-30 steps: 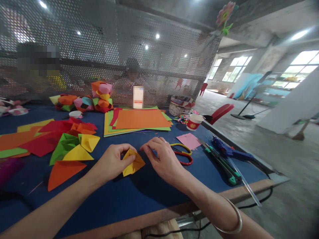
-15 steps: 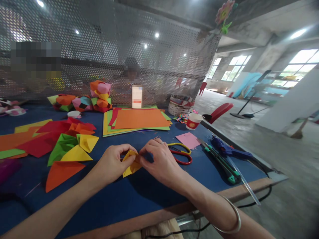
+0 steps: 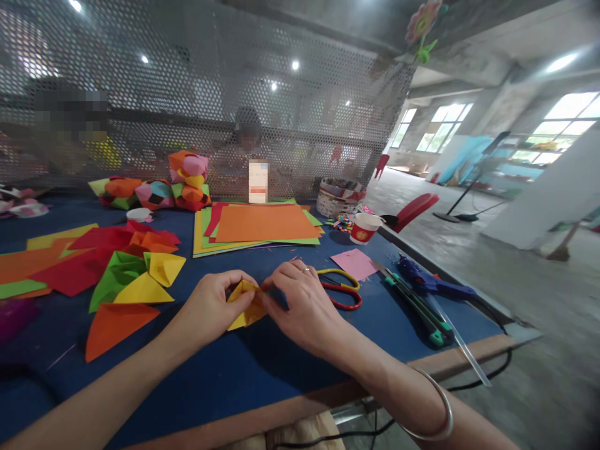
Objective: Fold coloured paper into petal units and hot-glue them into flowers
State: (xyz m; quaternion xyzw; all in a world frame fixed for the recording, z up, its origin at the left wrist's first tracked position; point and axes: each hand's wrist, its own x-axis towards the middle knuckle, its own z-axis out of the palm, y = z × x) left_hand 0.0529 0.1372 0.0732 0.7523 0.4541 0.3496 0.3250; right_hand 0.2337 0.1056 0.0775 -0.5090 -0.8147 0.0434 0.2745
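A small folded piece of yellow paper (image 3: 244, 312) is held just above the blue table top. My left hand (image 3: 218, 307) pinches it from the left, thumb in front. From the other side, my right hand (image 3: 300, 306) closes thumb and fingers on its right edge; the fingertips partly hide that edge. Close by my right hand lie scissors with yellow and red handles (image 3: 344, 306), their blades hidden behind the hand. Left of my left hand rest folded pieces in green (image 3: 119, 275), yellow (image 3: 145, 290) and orange (image 3: 119, 325).
A stack of coloured paper (image 3: 262, 224) lies ahead. On the right are a paper cup (image 3: 364, 229), a pink sheet (image 3: 355, 265), a green-black utility knife (image 3: 415, 303), and a blue glue gun (image 3: 434, 281). Folded paper models (image 3: 154, 192) stand before the mesh screen (image 3: 300, 125).
The yellow paper has tilted slightly, its lower corner shifting a little up and left. Both hands keep their grip in nearly the same place.
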